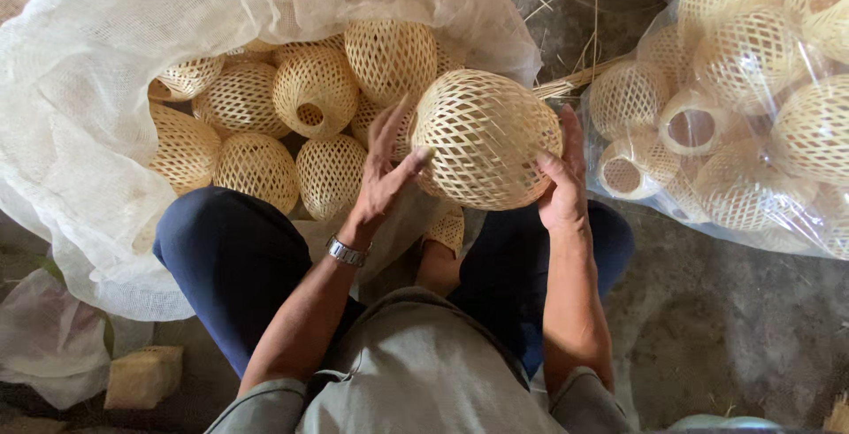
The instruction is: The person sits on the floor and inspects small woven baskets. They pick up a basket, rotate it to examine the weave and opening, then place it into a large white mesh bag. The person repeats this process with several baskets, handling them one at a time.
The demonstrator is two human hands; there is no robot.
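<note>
You hold a round woven bamboo ball [485, 138] in front of you, above your knees. Your right hand [562, 178] cups the ball's right side with the fingers curled around it. Your left hand [386, 169] touches the ball's left side with flat, spread fingers, and a metal watch [346, 251] sits on that wrist.

Left of the ball, a big white mesh sack [80, 133] lies open, full of more woven balls [309, 89]. They crowd close behind your left hand. Right of the ball, a clear plastic bag [752, 125] holds more woven balls, near your right hand. Below the ball are your legs in dark blue trousers [230, 257]. Far down to the ball's left, a pale block [143, 376] lies on the floor.
</note>
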